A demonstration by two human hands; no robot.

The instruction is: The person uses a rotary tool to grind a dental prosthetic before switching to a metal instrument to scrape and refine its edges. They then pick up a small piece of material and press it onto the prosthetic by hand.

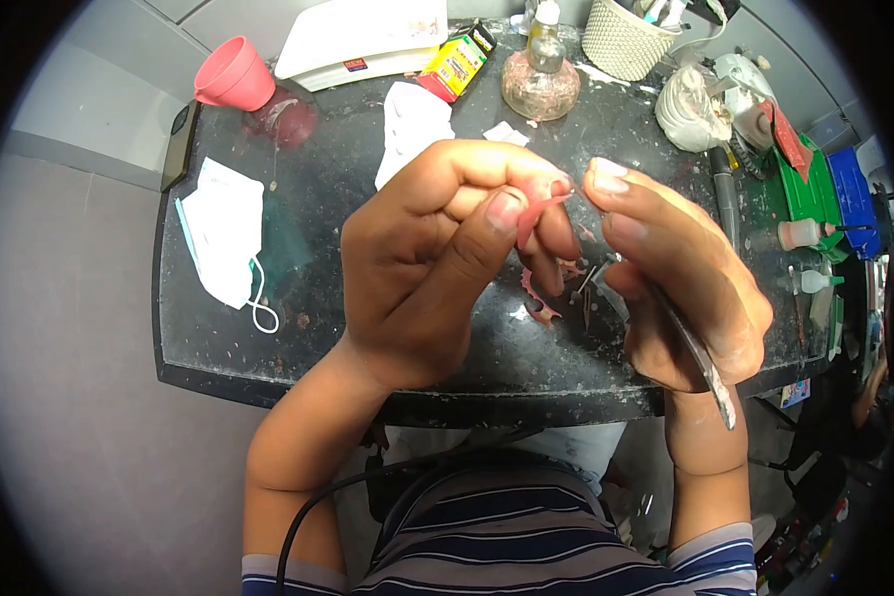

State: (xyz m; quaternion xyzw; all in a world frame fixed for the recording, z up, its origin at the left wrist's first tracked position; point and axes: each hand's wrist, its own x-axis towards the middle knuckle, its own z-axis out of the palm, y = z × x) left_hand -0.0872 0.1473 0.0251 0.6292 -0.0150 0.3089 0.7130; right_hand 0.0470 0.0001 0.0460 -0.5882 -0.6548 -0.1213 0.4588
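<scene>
My left hand [417, 253] is closed, pinching a thin, curved pink piece [538, 214] between thumb and fingers. Close beside it on the right, my right hand [690, 263] wraps round a slim dark carving tool [687, 338]. One end of that tool points down past my wrist and carries whitish residue; its other end is hidden by my fingers. A small gap shows between the fingertips of both hands. Pink scraps [540, 310] and several thin sticks [588, 293] lie on the black table [308, 348] beneath my hands.
At the left lie a white face mask [223, 233] and a pink cup [236, 74]. Along the back stand a white box [368, 40], a yellow-and-red carton [457, 62], a glass burner [540, 84] and a woven basket [631, 40]. Green [805, 189] and blue bins [854, 199] stand right.
</scene>
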